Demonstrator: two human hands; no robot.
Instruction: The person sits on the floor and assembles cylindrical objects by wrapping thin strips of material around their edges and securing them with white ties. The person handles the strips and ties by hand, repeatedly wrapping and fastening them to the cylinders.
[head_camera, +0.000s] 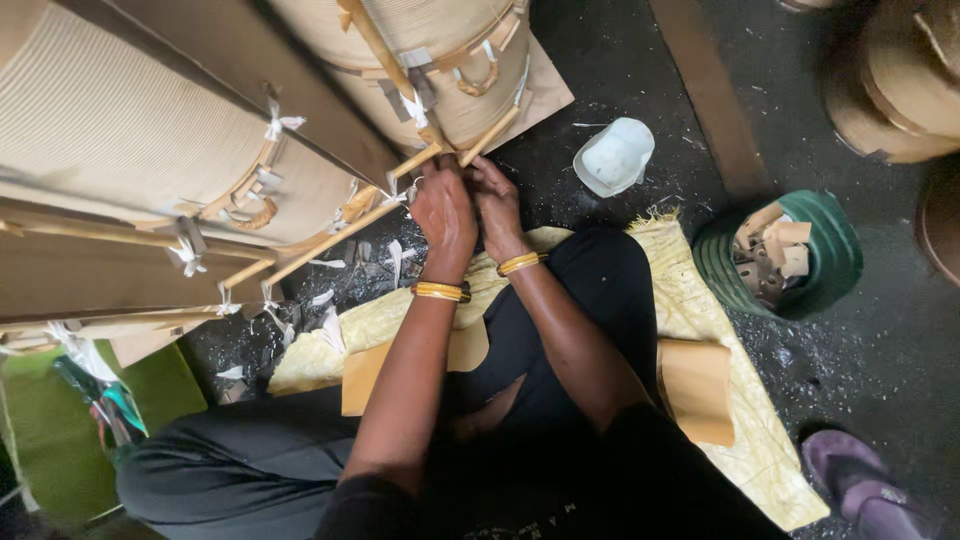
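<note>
Pinching wooden stick (478, 143) at frame corner, far centre, under big paper roll (440, 60): my left hand (443, 218) and right hand (494, 205), both grips pressed together, steadying joint. Yellow mat (700, 300) cushions floor seat.

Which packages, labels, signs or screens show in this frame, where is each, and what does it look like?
No signs or screens show.
Green ribbed tub: right of the yellow mat, round, holding tan cardboard scraps.
White container: on the dark floor above the mat, lying tilted.
Tan paper pieces: on the mat, flat, blank.
</note>
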